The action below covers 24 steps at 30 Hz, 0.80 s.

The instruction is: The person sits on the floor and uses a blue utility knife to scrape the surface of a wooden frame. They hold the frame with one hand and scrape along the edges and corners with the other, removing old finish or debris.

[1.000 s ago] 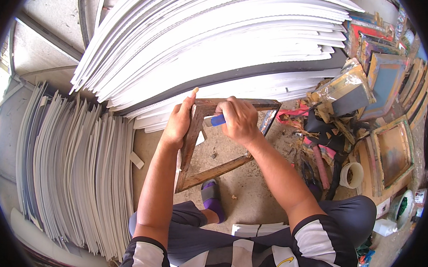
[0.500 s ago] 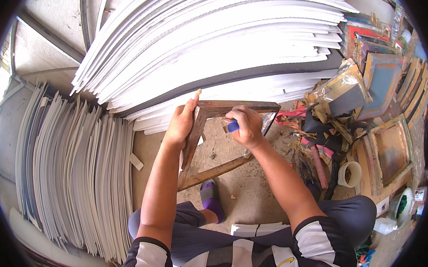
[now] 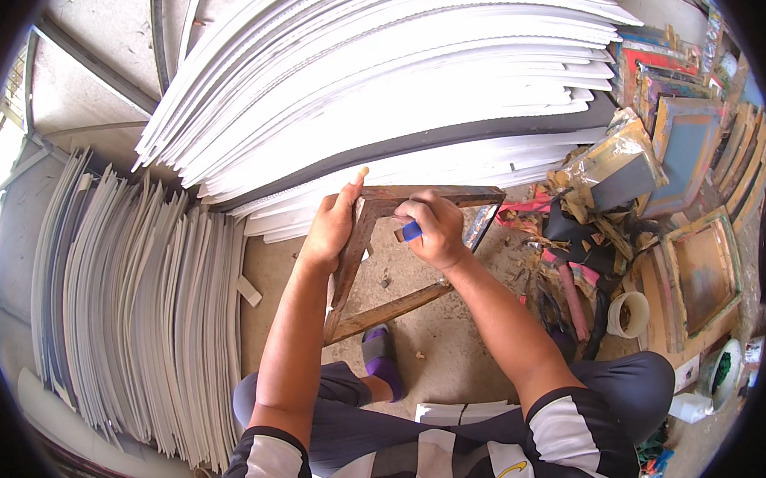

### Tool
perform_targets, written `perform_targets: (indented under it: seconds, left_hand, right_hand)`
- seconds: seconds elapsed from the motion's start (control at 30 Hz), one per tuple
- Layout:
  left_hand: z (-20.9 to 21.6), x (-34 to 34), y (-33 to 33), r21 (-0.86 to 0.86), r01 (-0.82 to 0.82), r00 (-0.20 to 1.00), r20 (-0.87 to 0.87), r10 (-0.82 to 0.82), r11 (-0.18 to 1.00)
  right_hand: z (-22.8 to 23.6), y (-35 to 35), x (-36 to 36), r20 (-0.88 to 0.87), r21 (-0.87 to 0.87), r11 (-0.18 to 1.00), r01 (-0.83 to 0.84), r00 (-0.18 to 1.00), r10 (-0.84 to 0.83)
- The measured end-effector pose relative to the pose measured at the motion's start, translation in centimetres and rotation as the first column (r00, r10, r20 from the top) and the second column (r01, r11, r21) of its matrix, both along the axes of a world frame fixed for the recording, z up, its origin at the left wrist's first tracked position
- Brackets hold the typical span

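The wooden frame (image 3: 359,238) is at the centre of the picture, held tilted, with the floor (image 3: 414,304) visible through its opening. The left hand (image 3: 328,231) grips the outer side of the left bar near the upper-left corner, thumb pointing up; the fingers behind the bar are hidden. The right hand (image 3: 437,233) is closed around a blue-handled tool (image 3: 411,232), its short end directed left, toward the inner side of that bar. Contact between tool and wood cannot be confirmed.

Step in hand, as judged: tool work on the inside of the frame near that corner. The next move calls for a firm left grip, a controlled tool angle, and left fingers clear of the tool's path.

Below the frame is a sandalled foot (image 3: 381,352). White sheets (image 3: 389,94) fill the upper centre; an upright stack of sheets (image 3: 132,313) occupies the lower left. At right are a white cup (image 3: 627,315) and a framed screen (image 3: 684,158).
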<state>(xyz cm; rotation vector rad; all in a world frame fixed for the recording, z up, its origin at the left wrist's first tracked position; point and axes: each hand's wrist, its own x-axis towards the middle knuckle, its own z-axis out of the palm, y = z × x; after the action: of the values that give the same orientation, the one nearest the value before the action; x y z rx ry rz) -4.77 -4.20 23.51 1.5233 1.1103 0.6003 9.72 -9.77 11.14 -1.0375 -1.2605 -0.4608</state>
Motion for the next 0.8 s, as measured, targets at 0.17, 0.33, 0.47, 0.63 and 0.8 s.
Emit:
perform_targets:
  seconds: [0.17, 0.33, 0.47, 0.63, 0.8]
  left_hand:
    - [-0.4, -0.1, 0.9, -0.059, -0.025, 0.998, -0.060, 0.021, 0.998]
    - [-0.5, -0.1, 1.0, 0.001, 0.010, 0.999, -0.038, -0.010, 1.000]
    - [-0.2, -0.1, 1.3, -0.005, -0.041, 0.996, -0.074, 0.040, 0.999]
    - [-0.7, -1.7, 2.3, -0.009, -0.139, 0.989, -0.057, 0.138, 0.990]
    - [-1.3, -2.3, 3.0, -0.019, -0.078, 0.997, -0.015, 0.078, 0.997]
  right_hand:
    - [0.2, 0.3, 0.5, 0.067, -0.094, 0.995, 0.043, 0.997, -0.036]
    - [0.1, 0.0, 1.0, 0.139, -0.074, 0.997, 0.031, 0.990, -0.021]
    - [-1.4, -0.4, 1.5, 0.146, -0.101, 0.995, 0.018, 0.989, -0.003]
    - [-3.8, -1.1, 1.9, -0.097, -0.108, 0.994, -0.027, 0.995, 0.017]
    - [-5.5, -1.6, 1.4, -0.439, -0.204, 0.974, -0.099, 0.899, -0.001]
